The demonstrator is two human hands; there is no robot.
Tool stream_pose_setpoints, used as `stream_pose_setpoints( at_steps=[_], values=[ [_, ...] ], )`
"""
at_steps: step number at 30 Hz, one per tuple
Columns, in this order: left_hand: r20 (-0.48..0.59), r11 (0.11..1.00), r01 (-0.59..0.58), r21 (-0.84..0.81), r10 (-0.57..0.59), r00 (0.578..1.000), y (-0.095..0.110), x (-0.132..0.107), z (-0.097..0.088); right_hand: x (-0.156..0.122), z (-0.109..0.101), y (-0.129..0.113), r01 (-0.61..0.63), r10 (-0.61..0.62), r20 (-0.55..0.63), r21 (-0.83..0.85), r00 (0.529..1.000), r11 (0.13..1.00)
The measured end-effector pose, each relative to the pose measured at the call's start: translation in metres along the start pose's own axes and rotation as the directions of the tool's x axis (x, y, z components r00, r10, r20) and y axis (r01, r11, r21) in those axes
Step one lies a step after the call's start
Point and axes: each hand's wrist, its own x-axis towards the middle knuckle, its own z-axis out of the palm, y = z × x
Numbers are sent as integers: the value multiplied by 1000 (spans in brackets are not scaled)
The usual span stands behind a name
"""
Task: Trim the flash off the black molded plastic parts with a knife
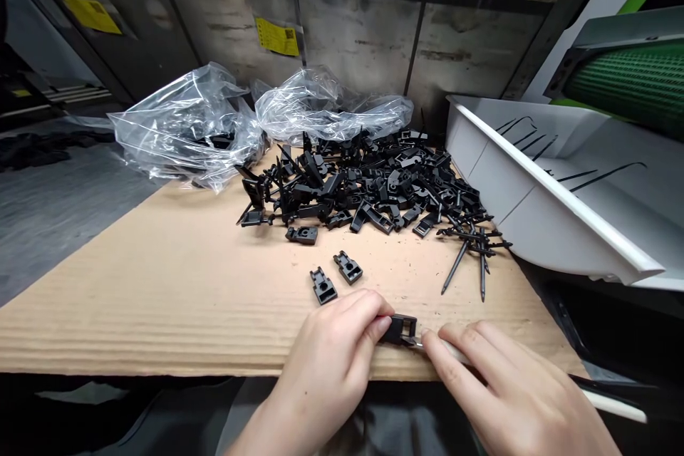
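Note:
My left hand pinches a small black plastic clip part between thumb and fingertips, low over the front edge of the cardboard. My right hand is closed round a slim knife with a white handle. Its thin metal tip touches the near right corner of the part, beside the square opening. Two similar loose pieces, a nearer black clip and a farther black clip, lie just beyond my left hand. Part of the knife's handle is hidden under my right fingers.
A heap of black plastic parts covers the back of the cardboard sheet, with thin sprues at its right. Clear plastic bags lie behind. A white bin holding several black strips stands at the right, near a green roll.

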Motion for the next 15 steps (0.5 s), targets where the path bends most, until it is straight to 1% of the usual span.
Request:
stream_pose_setpoints(
  at_steps=[3,6,8,10,11,13,15],
  values=[
    [23,1000,1,1,-1,1000,1,1,-1,3,1,-5,-29,30,6,-66,1000,997],
    [48,1000,16,-5,-16,999,2,1,-1,9,-3,-5,-52,61,85,-99,995,994],
    [46,999,28,-20,-27,999,2,1,-1,12,-8,-1,-83,88,164,-40,983,996],
    [39,999,39,-35,-38,999,1,0,-1,11,-12,6,-126,110,198,68,974,990],
    [33,998,43,-46,-41,999,1,-1,-2,8,-13,9,-144,120,188,119,975,982],
    [20,993,40,-111,-38,999,0,-4,-4,1,-13,15,-174,152,116,219,982,960],
    [24,968,22,-249,-17,1000,0,-6,-5,-6,-10,16,-217,212,52,318,976,923]
  ],
)
